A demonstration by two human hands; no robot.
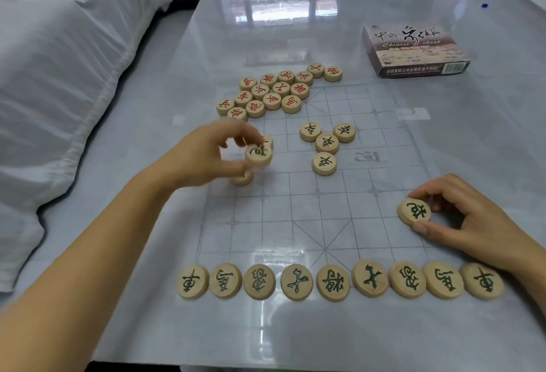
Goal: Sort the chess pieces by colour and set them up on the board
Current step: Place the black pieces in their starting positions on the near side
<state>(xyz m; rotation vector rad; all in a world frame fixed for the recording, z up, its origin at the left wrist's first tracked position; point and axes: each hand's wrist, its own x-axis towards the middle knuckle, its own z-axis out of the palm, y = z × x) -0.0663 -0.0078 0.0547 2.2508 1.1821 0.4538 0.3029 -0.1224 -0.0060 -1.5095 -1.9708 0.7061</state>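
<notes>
At the board's (pixel 319 218) left edge a green disc (pixel 258 154) is pinched aloft by the left hand (pixel 204 154), a second green disc (pixel 414 212), round with no long axis and lettered face up, is held in the right hand's (pixel 464 220) fingers (pixel 425 228) at its right edge, and loose discs (pixel 243 178) beneath could be scattered by a slip.

White bedding (pixel 59 76) lies left of the glossy table (pixel 295 336); a cardboard box (pixel 413 52) sits toward the table's far right corner, a blue speck (pixel 484 5) beyond.

glossy grey table (pixel 295 339): board sheet (pixel 295 212), chess box (pixel 413 49) far right, red pieces (pixel 271 90) clustered far left.
</notes>
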